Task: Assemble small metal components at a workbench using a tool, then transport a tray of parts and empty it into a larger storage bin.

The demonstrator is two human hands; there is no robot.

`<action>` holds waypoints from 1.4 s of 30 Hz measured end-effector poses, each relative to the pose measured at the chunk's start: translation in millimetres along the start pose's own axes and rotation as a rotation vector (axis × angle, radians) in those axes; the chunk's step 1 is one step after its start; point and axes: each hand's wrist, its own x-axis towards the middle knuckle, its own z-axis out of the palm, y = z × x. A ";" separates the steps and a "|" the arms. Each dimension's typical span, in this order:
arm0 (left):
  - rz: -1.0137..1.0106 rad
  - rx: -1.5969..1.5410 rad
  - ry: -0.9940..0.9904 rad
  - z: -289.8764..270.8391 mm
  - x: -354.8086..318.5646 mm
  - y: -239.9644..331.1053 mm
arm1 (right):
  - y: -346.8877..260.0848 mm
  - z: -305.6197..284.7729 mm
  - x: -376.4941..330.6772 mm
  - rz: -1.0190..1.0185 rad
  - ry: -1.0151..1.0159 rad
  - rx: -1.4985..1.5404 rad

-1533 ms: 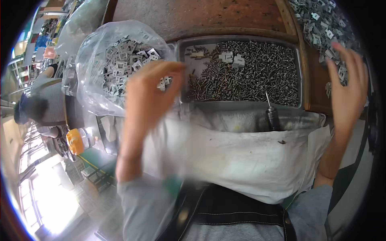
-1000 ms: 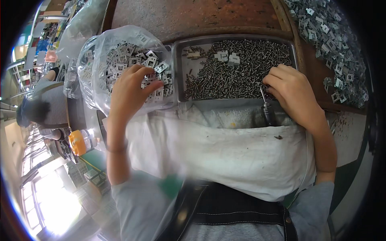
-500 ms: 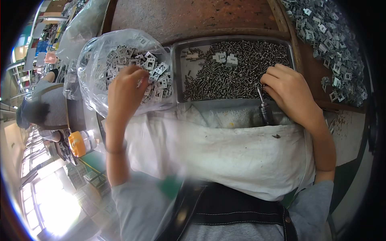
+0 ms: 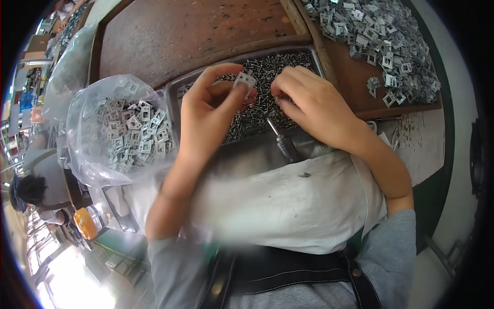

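Left hand [image 4: 206,116] pinching a small square metal clip [image 4: 244,80] above the screw tray [image 4: 177,95] — right hand [image 4: 314,105] curled beside it, grip contents indiscernible

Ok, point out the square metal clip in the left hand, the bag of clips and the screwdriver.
metal clip [image 4: 245,80], head view, its flat face.
bag of clips [image 4: 121,131], head view, middle of its contents.
screwdriver [image 4: 284,145], head view, dark handle.

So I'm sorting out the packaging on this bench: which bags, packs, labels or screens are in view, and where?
Clear plastic bag: left of the metal tray, open, rounded, full of small square grey metal plates.
Second clear plastic bag: behind it at far left, contents unclear.
Labels, signs, screens: none visible.
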 end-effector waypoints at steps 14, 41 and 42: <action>0.135 0.226 0.089 3.8 0.9 -17.0 | -2.0 0.1 6.3 -0.050 0.141 0.105; 0.373 0.687 -0.009 -7.0 -3.5 -1.1 | 1.2 -12.3 1.6 0.100 0.284 0.390; 0.425 0.839 0.101 -13.4 1.0 -4.7 | 0.4 -12.2 1.8 0.100 0.260 0.388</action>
